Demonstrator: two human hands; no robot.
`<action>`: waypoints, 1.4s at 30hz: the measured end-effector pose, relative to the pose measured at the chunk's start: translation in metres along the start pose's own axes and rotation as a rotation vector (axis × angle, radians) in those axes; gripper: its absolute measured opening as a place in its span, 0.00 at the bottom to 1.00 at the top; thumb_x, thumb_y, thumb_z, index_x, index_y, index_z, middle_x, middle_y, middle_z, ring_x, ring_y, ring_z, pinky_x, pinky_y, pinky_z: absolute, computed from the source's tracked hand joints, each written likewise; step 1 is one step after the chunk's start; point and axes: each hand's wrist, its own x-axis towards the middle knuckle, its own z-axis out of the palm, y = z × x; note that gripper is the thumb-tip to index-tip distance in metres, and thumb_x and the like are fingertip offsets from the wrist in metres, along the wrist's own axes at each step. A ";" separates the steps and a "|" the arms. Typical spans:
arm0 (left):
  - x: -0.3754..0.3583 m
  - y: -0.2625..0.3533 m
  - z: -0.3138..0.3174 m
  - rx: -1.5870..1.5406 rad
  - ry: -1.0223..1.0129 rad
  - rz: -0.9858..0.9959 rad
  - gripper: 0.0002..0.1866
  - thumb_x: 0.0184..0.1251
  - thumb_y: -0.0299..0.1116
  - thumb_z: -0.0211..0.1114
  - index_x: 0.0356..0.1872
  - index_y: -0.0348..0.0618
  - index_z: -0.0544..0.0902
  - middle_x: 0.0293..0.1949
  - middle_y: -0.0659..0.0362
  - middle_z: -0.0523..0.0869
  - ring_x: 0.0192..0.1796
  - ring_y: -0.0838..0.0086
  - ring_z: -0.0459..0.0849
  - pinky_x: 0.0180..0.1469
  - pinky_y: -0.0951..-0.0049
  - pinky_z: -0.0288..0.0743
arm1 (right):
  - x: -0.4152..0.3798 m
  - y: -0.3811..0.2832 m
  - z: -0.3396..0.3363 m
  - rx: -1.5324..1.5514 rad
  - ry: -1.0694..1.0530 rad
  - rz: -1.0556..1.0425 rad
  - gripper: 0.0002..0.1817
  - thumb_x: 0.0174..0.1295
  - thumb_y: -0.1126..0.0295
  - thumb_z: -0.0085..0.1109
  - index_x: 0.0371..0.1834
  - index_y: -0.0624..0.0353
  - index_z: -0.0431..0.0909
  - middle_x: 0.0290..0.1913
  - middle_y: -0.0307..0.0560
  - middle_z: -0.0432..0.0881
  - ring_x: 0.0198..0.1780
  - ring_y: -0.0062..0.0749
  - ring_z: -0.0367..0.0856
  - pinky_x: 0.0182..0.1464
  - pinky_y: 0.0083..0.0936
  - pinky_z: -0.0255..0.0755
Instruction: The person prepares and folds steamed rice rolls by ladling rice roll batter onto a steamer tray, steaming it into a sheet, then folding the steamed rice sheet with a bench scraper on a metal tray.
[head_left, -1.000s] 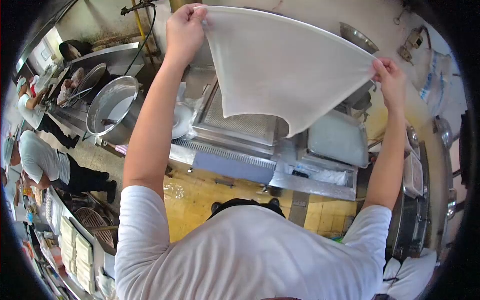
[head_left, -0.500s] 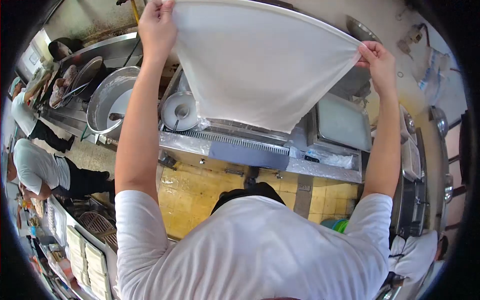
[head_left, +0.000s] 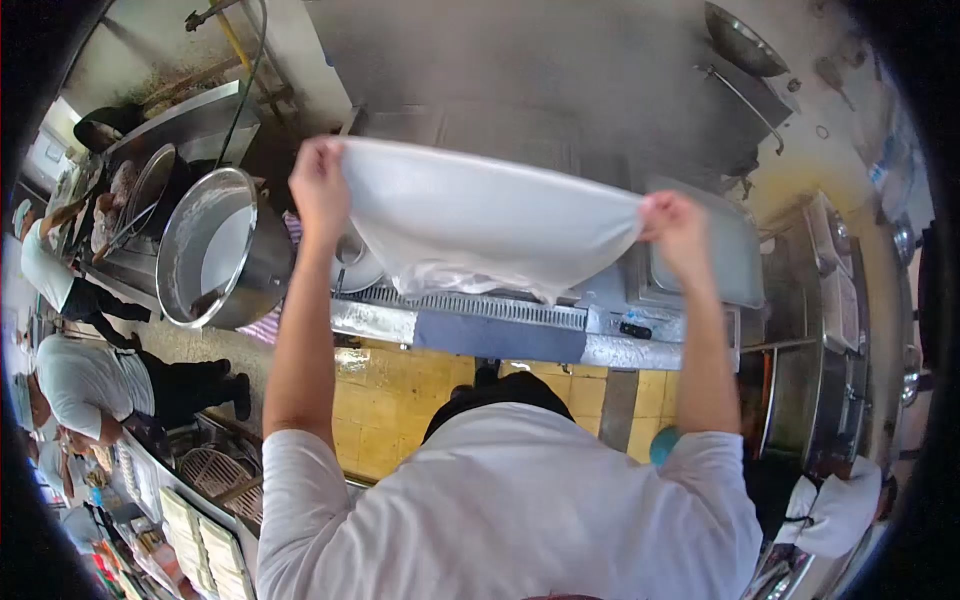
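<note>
A wet-looking white cloth hangs stretched between my hands above the steel counter. My left hand is closed on its upper left corner. Its upper right corner is pinched in my right hand, which is slightly smeared by motion. The lower edge is bunched and rests at or just above the slotted grate; contact is hard to tell. Beside my left forearm, a round white container with a ladle shows partly. A rectangular tray lies behind my right wrist.
Steam rises over the steel cooking surface at the back. A large pot of white liquid stands left. A wok is at the far right. Co-workers in white shirts stand at left, near trays of folded pale sheets.
Both hands have come down and nearer to each other with the cloth, which now sags and gathers at its lower edge. The steaming surface behind it has come into view.
</note>
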 end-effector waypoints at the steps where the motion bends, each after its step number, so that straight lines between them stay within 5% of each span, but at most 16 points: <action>1: -0.015 -0.028 0.020 0.028 -0.053 -0.020 0.06 0.74 0.28 0.63 0.41 0.36 0.84 0.35 0.49 0.87 0.38 0.65 0.86 0.44 0.69 0.78 | 0.010 0.035 0.013 -0.014 -0.007 0.090 0.08 0.70 0.73 0.62 0.46 0.67 0.83 0.36 0.47 0.87 0.38 0.29 0.87 0.39 0.28 0.87; 3: -0.049 -0.080 0.056 0.187 -0.205 -0.233 0.06 0.73 0.30 0.62 0.41 0.39 0.85 0.39 0.45 0.88 0.43 0.52 0.88 0.47 0.64 0.80 | 0.033 0.119 0.038 -0.080 0.002 0.195 0.07 0.66 0.73 0.64 0.40 0.66 0.86 0.35 0.50 0.88 0.37 0.31 0.88 0.37 0.30 0.85; 5: -0.081 -0.132 0.084 0.274 -0.278 -0.227 0.07 0.72 0.32 0.63 0.41 0.41 0.86 0.40 0.45 0.88 0.46 0.48 0.87 0.47 0.59 0.80 | 0.051 0.193 0.060 -0.312 0.040 0.168 0.07 0.62 0.72 0.66 0.36 0.65 0.87 0.35 0.54 0.88 0.37 0.37 0.88 0.39 0.34 0.83; 9: -0.102 -0.179 0.123 0.325 -0.261 -0.217 0.07 0.69 0.33 0.66 0.39 0.42 0.88 0.39 0.47 0.88 0.45 0.49 0.87 0.48 0.55 0.79 | 0.070 0.241 0.090 -0.420 0.193 0.129 0.06 0.57 0.70 0.68 0.32 0.62 0.88 0.35 0.53 0.87 0.38 0.44 0.87 0.43 0.39 0.79; 17: -0.064 -0.192 0.184 0.501 -0.153 -0.139 0.07 0.60 0.38 0.74 0.34 0.48 0.93 0.43 0.56 0.89 0.50 0.57 0.85 0.52 0.56 0.77 | 0.142 0.267 0.105 -0.686 0.387 0.024 0.04 0.53 0.69 0.70 0.26 0.56 0.89 0.40 0.51 0.86 0.47 0.52 0.84 0.51 0.45 0.76; 23: -0.026 -0.219 0.243 0.569 -0.193 -0.182 0.09 0.59 0.42 0.74 0.33 0.50 0.93 0.46 0.58 0.88 0.53 0.60 0.83 0.58 0.56 0.71 | 0.213 0.281 0.106 -0.760 0.435 0.136 0.05 0.53 0.63 0.70 0.27 0.50 0.91 0.41 0.49 0.87 0.46 0.52 0.86 0.51 0.51 0.77; 27: -0.002 -0.233 0.270 0.562 -0.187 -0.146 0.10 0.60 0.43 0.73 0.32 0.50 0.92 0.46 0.60 0.87 0.55 0.61 0.82 0.61 0.55 0.68 | 0.248 0.273 0.107 -0.778 0.402 0.303 0.07 0.54 0.60 0.70 0.30 0.48 0.92 0.44 0.48 0.88 0.50 0.50 0.86 0.52 0.51 0.77; 29: 0.009 -0.234 0.279 0.532 -0.181 -0.119 0.10 0.60 0.43 0.74 0.32 0.50 0.92 0.47 0.61 0.87 0.55 0.62 0.82 0.61 0.55 0.68 | 0.264 0.276 0.105 -0.744 0.375 0.382 0.10 0.52 0.59 0.74 0.33 0.51 0.92 0.43 0.48 0.91 0.46 0.48 0.89 0.53 0.42 0.80; 36: 0.035 -0.248 0.303 0.554 -0.227 -0.119 0.10 0.61 0.45 0.73 0.33 0.51 0.92 0.49 0.62 0.88 0.57 0.64 0.82 0.63 0.56 0.67 | 0.304 0.285 0.106 -0.761 0.404 0.441 0.13 0.51 0.59 0.75 0.37 0.52 0.92 0.43 0.51 0.91 0.49 0.49 0.88 0.55 0.42 0.79; 38: 0.041 -0.247 0.305 0.550 -0.252 -0.125 0.11 0.61 0.45 0.72 0.33 0.51 0.93 0.50 0.62 0.88 0.57 0.64 0.82 0.63 0.56 0.67 | 0.310 0.291 0.103 -0.825 0.287 0.313 0.15 0.56 0.55 0.64 0.40 0.48 0.92 0.48 0.52 0.89 0.54 0.54 0.85 0.56 0.48 0.78; 42: 0.048 -0.250 0.312 0.572 -0.307 -0.200 0.12 0.62 0.46 0.72 0.37 0.52 0.93 0.51 0.62 0.88 0.60 0.63 0.81 0.65 0.55 0.66 | 0.320 0.282 0.109 -0.781 0.385 0.437 0.14 0.56 0.58 0.64 0.41 0.51 0.92 0.48 0.52 0.89 0.54 0.54 0.85 0.56 0.49 0.77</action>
